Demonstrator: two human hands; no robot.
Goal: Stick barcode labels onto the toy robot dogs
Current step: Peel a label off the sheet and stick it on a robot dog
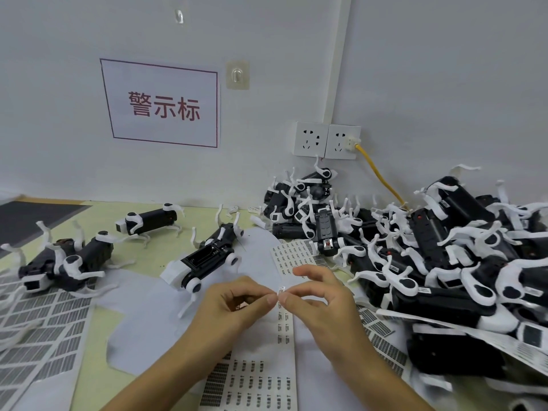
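- Far left: labelled toy dogs (63, 264) lying on the table (142, 250).
- Centre-left: one upturned dog (204, 259) (belly up).
- Centre: left hand (234, 304) and right hand (320, 298), fingertips pinching one small label (281, 290) above label sheets (258, 378).
- Right: big pile of dogs (430, 256).

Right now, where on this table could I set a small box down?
Bare tabletop shows at the back left, between the wall and the standing toy dogs. The right side is buried under a dog pile. Label sheets cover the front, where both hands pinch a label.
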